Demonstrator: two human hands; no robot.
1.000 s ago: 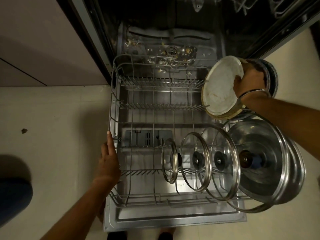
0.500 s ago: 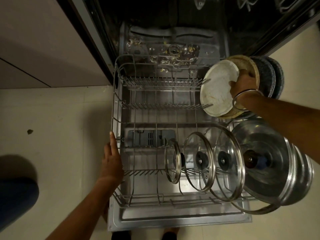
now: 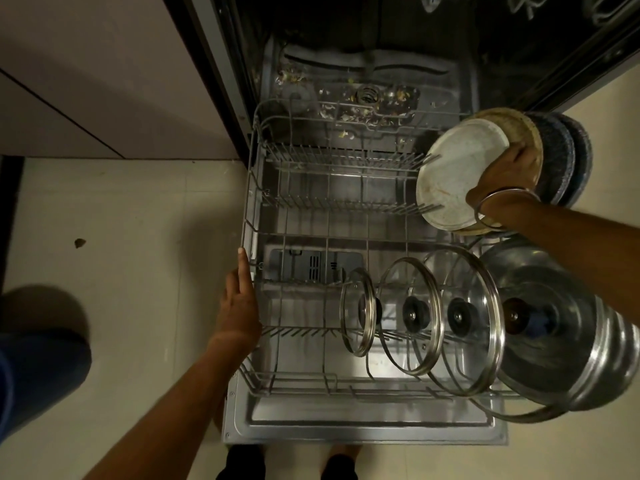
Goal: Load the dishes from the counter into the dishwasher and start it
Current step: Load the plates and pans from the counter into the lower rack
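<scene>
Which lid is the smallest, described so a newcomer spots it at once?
Start at the pulled-out lower rack of the dishwasher. Along its front row stand three glass lids beside a steel lid. The smallest glass lid is leftmost, farthest from the steel one.

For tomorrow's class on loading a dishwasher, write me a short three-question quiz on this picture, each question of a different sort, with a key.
1. True or false: the right hand holds the pale plate at the rack's far right.
2. How many glass lids with dark knobs stand in the lower rack?
3. The left hand rests on: A) a lid, B) the rack's left rim, C) the dishwasher door.

Key
1. True; its fingers are on the plate's upper edge.
2. Three, beside a steel lid.
3. B, with fingers straight.
</scene>
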